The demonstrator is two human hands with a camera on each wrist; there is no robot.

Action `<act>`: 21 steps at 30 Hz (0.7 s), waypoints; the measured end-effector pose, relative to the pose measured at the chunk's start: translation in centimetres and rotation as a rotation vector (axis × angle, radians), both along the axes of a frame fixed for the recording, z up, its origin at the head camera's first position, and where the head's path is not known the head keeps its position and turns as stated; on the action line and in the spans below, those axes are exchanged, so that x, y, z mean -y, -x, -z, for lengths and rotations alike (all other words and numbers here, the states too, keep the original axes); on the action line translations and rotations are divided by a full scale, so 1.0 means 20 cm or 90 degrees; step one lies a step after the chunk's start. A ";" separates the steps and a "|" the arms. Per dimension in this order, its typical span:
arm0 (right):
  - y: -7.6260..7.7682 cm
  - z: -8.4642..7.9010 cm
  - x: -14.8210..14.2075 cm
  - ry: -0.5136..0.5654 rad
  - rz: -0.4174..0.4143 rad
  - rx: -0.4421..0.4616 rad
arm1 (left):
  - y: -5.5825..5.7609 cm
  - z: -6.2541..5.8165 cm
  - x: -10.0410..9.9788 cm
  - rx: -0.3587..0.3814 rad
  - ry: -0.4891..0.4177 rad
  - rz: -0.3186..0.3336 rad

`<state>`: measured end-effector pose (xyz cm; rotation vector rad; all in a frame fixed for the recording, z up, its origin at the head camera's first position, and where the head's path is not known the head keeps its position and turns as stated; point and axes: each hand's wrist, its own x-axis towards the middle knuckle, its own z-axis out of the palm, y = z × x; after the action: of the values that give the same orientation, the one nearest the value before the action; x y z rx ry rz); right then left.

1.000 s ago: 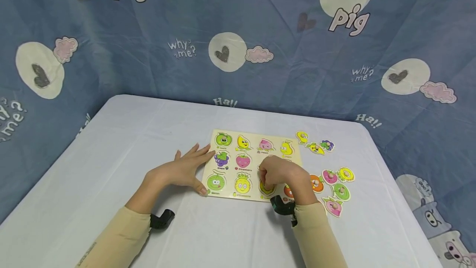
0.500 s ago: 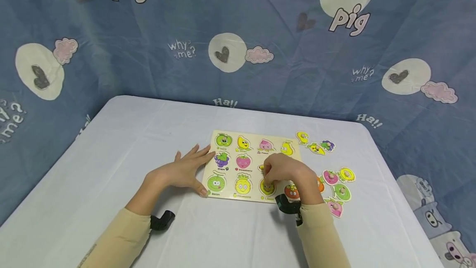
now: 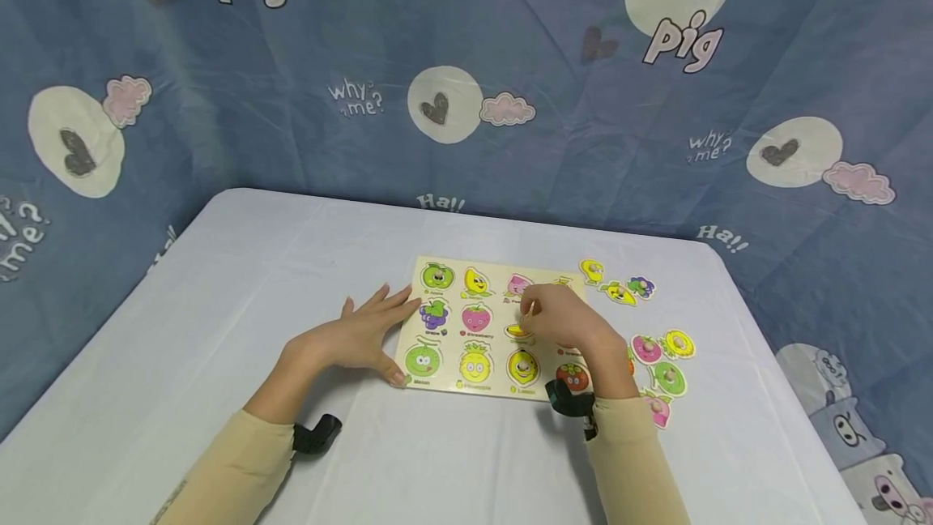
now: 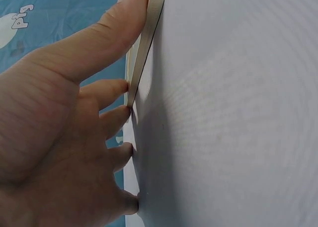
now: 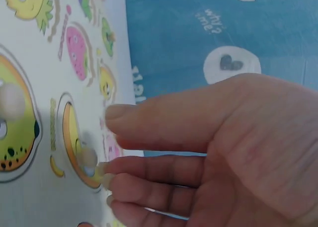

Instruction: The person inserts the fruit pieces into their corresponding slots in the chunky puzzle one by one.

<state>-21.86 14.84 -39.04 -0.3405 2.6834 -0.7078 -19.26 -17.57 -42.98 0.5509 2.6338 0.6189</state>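
A cream fruit puzzle board (image 3: 449, 361) lies on the white table. My left hand (image 3: 357, 330) rests at its left edge with fingers spread; the thumb (image 4: 107, 36) touches the near corner and fingertips reach the side edge. Over the board's right half is my right hand (image 3: 564, 316), fingers beside the banana piece (image 3: 518, 332). In the right wrist view its thumb (image 5: 149, 118) stands apart from the fingers, with nothing between them, fingertips near the knob of the banana (image 5: 74, 142). The lemon piece (image 3: 523, 368), knob showing in the wrist view, sits below the banana.
Loose knobbed pieces lie right of the board: a grape piece (image 3: 641, 287) among yellow ones at the back, and several nearer, including a green piece (image 3: 669, 377) and a pink piece (image 3: 646, 349). A patterned blue curtain (image 3: 583, 168) hangs behind the table (image 3: 328, 249).
My right hand has moved up and away from the lemon to the banana, uncovering the lemon and the tomato picture. My left hand has stayed at the board's edge.
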 end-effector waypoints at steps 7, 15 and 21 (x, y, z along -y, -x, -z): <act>0.04 0.01 -0.05 0.001 -0.004 -0.048 | 0.00 0.00 0.00 0.003 0.001 -0.001; 0.04 0.01 -0.13 -0.001 0.033 -0.064 | 0.00 0.00 -0.01 0.001 -0.002 -0.002; 0.04 0.01 -0.15 -0.010 0.041 -0.060 | 0.00 0.00 -0.01 0.003 0.003 0.000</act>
<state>-22.58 17.91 -39.24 -0.2922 2.7980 -0.7052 -19.27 -17.43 -42.90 0.5477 2.6295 0.6120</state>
